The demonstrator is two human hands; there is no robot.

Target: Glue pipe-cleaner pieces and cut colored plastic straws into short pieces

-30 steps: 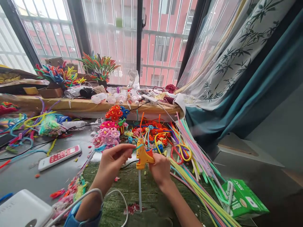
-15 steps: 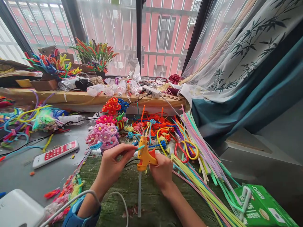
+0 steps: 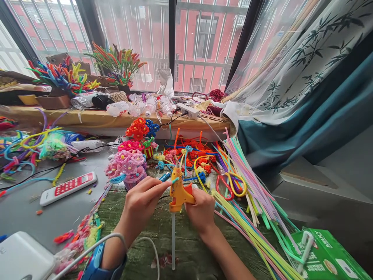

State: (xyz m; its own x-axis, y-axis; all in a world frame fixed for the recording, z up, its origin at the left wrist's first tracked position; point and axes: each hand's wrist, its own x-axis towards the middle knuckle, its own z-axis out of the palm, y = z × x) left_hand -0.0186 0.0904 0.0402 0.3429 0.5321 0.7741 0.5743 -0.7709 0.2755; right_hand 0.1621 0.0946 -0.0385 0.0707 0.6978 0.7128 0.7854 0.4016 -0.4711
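My right hand (image 3: 201, 209) is wrapped round the handle of a yellow hot glue gun (image 3: 176, 194), its nozzle pointing up and away from me. A long translucent glue stick (image 3: 173, 243) sticks out of its rear end toward me. My left hand (image 3: 142, 200) is closed in a pinch beside the gun's body. From its fingertips a short teal pipe cleaner (image 3: 175, 180) reaches across the gun; most of it is hidden by the fingers. Just left of the gun stands a bunch of pink pipe-cleaner flowers (image 3: 127, 165).
Red-and-yellow-handled scissors (image 3: 224, 187) lie beside long pastel pipe cleaners (image 3: 256, 229) at the right. Orange flower pieces (image 3: 201, 149) are heaped behind the gun. A white remote (image 3: 68, 188) lies left; a white cable (image 3: 96, 243) crosses my left wrist. A green box (image 3: 326, 252) is at lower right.
The left fingertips have shifted slightly right, closer to the glue gun, and less of the teal pipe cleaner shows. The right hand's grip on the gun is unchanged.
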